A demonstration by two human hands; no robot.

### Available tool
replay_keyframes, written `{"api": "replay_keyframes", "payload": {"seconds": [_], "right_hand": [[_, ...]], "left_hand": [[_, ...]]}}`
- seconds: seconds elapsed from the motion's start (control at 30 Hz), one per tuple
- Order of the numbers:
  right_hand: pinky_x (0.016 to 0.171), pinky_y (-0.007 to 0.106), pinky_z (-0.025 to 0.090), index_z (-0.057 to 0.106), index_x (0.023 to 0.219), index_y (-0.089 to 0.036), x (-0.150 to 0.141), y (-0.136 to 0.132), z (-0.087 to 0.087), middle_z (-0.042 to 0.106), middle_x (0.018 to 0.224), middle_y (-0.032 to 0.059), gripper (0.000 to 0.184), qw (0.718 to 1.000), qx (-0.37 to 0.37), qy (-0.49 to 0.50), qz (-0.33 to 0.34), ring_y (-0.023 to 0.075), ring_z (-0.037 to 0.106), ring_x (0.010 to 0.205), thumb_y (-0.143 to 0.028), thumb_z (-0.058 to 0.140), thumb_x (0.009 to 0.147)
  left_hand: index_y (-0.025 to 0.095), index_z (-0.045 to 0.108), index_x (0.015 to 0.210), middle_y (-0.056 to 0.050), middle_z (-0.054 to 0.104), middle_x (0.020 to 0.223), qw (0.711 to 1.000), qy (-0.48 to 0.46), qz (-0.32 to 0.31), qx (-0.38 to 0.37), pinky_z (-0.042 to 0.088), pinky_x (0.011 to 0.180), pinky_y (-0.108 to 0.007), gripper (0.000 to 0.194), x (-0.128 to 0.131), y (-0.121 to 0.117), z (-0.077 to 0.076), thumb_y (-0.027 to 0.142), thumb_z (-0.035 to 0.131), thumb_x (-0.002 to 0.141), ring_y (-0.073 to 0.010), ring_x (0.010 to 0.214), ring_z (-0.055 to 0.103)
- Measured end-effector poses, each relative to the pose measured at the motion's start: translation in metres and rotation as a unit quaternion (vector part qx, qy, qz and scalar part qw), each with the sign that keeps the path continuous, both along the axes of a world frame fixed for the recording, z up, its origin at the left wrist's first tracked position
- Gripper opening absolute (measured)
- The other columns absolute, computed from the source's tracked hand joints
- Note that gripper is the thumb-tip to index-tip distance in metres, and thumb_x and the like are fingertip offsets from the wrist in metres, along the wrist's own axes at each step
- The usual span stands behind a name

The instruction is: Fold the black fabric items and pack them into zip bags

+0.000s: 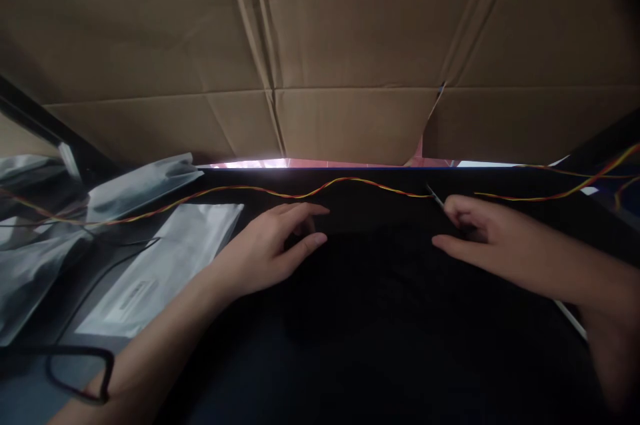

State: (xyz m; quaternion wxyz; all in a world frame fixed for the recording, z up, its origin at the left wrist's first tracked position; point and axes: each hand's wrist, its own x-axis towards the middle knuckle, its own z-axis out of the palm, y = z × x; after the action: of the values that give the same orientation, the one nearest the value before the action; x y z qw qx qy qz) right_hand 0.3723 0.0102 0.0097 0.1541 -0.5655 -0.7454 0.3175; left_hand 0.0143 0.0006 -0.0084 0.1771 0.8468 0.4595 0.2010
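A twisted red and yellow wire (350, 179) runs across the far side of the dark surface, with another stretch of red and yellow wire (530, 199) to the right. Between the two, beside my right hand, the wire does not show. My right hand (480, 225) has its fingers curled round a slim pointed metal tool (437, 196), possibly scissors, whose tip lies by the wire's end; its handle is mostly hidden and the thumb is held apart. My left hand (280, 238) is just below the wire, thumb and fingers apart, with nothing between them.
Brown cardboard (345, 31) hangs over the far side, leaving a narrow bright gap beneath it. White translucent bags (145, 185) and a flat labelled packet (170, 258) lie at the left. A black cable (107, 371) loops beside my left forearm. More wire curls at the far right.
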Motion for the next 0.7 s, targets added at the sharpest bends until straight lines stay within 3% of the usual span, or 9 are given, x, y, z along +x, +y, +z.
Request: {"api": "replay_keyframes", "payload": {"seconds": [0.07,0.13,0.2,0.3,0.37,0.47,0.57,0.7], "right_hand": [[0.054,0.031,0.057,0.060,0.093,-0.027,-0.009,-0.007,0.010,0.070,0.082,0.0040,0.034,0.999,0.013,0.040,-0.035,0.0229,0.070,0.071,-0.058,0.074,0.092],[0.049,0.028,0.057,0.060,0.104,-0.028,-0.027,-0.018,0.016,0.073,0.088,0.0045,0.039,0.991,-0.015,0.123,-0.051,0.0217,0.072,0.069,-0.062,0.075,0.092],[0.047,0.027,0.060,0.059,0.124,-0.029,-0.046,-0.027,0.016,0.075,0.111,0.0076,0.044,0.968,-0.061,0.244,0.020,0.0204,0.075,0.071,-0.060,0.073,0.096],[0.074,0.034,0.071,0.059,0.137,-0.034,-0.059,-0.032,0.010,0.069,0.135,0.0075,0.032,0.929,-0.092,0.337,0.124,0.0207,0.080,0.093,-0.047,0.062,0.108],[0.088,0.037,0.069,0.065,0.132,-0.036,-0.057,-0.030,0.006,0.071,0.131,0.0044,0.023,0.943,-0.064,0.299,0.133,0.0204,0.078,0.104,-0.041,0.058,0.111],[0.099,0.039,0.065,0.073,0.123,-0.040,-0.051,-0.025,0.000,0.070,0.131,0.0002,0.017,0.976,0.007,0.154,0.157,0.0218,0.074,0.116,-0.038,0.068,0.106],[0.107,0.043,0.061,0.076,0.123,-0.042,-0.057,-0.026,-0.010,0.065,0.143,-0.0022,0.023,0.972,0.052,0.052,0.221,0.0241,0.068,0.127,-0.035,0.074,0.102],[0.114,0.044,0.057,0.072,0.137,-0.031,-0.078,-0.033,-0.029,0.061,0.149,0.0051,0.034,0.962,0.148,0.037,0.228,0.0251,0.061,0.135,-0.022,0.069,0.104]], "left_hand": [[0.025,0.061,0.145,-0.003,0.077,0.106,0.999,-0.014,0.000,-0.034,0.060,0.083,-0.036,0.041,0.002,-0.002,-0.001,0.042,0.056,0.108,-0.0209,0.094,0.075],[0.026,0.062,0.143,-0.004,0.077,0.112,0.999,-0.011,-0.007,-0.045,0.061,0.089,-0.037,0.040,0.003,-0.001,-0.003,0.041,0.060,0.106,-0.0225,0.102,0.075],[0.025,0.064,0.141,-0.006,0.077,0.123,0.999,-0.015,-0.019,-0.043,0.060,0.097,-0.039,0.039,0.002,0.001,-0.007,0.030,0.064,0.102,-0.0237,0.112,0.073],[0.024,0.065,0.139,-0.005,0.077,0.128,0.998,-0.030,-0.030,-0.049,0.061,0.097,-0.036,0.054,-0.003,0.006,-0.011,0.005,0.058,0.088,-0.0207,0.110,0.074],[0.023,0.066,0.137,-0.004,0.078,0.124,0.998,-0.031,-0.028,-0.054,0.061,0.092,-0.033,0.059,-0.006,0.010,-0.013,0.001,0.052,0.084,-0.0189,0.104,0.076],[0.024,0.069,0.132,-0.004,0.078,0.126,0.998,-0.035,-0.016,-0.044,0.061,0.097,-0.034,0.041,-0.008,0.012,-0.012,0.011,0.051,0.098,-0.0201,0.111,0.075],[0.025,0.072,0.130,-0.003,0.078,0.129,0.998,-0.041,0.012,-0.039,0.058,0.105,-0.037,0.031,-0.007,0.010,-0.008,0.029,0.049,0.110,-0.0220,0.117,0.074],[0.026,0.073,0.130,-0.004,0.079,0.126,0.994,-0.071,0.030,-0.078,0.058,0.108,-0.041,0.042,-0.004,0.002,0.000,0.046,0.040,0.115,-0.0248,0.117,0.074]]}}
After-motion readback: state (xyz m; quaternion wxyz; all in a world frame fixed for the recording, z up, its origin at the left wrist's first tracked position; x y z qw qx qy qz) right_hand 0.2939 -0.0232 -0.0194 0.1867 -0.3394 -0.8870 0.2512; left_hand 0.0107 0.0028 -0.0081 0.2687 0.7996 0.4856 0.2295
